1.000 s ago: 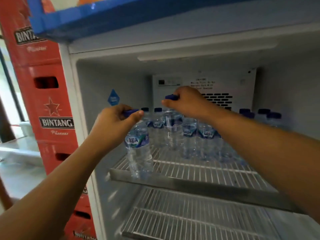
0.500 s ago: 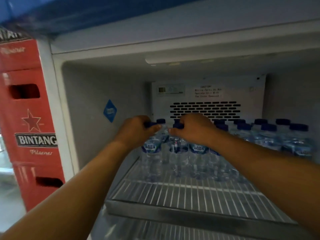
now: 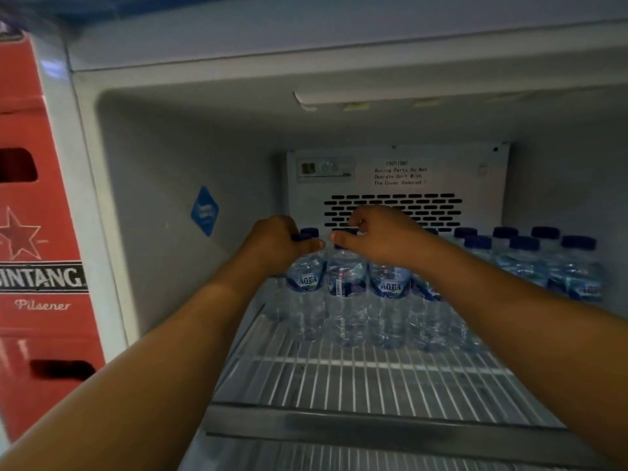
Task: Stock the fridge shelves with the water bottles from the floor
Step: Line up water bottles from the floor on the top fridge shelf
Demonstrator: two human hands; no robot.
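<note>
Several red Bintang crates (image 3: 40, 232) stand stacked at nine o'clock, outside the open fridge. On the fridge's left wall (image 3: 153, 215) sits a blue diamond sticker (image 3: 205, 211). The left hand (image 3: 275, 244) reaches in toward twelve o'clock and grips the blue cap of the leftmost Aqua bottle (image 3: 306, 283), with thumb and curled fingers closed round it. That bottle stands upright on the wire shelf (image 3: 339, 375), at the left end of the front row. Just beside it, at its three o'clock, stands the second Aqua bottle (image 3: 346, 283). The right hand (image 3: 384, 236) is over its cap, fingers curled and thumb stretched out; whether they pinch the cap I cannot tell. More Aqua bottles (image 3: 390, 287) continue the row rightward, packed side by side. Behind them, at twelve o'clock, the back panel (image 3: 482, 178) carries a caution label and vent slots. At three o'clock further blue-capped bottles (image 3: 543, 263) stand upright in rows near the right wall
</note>
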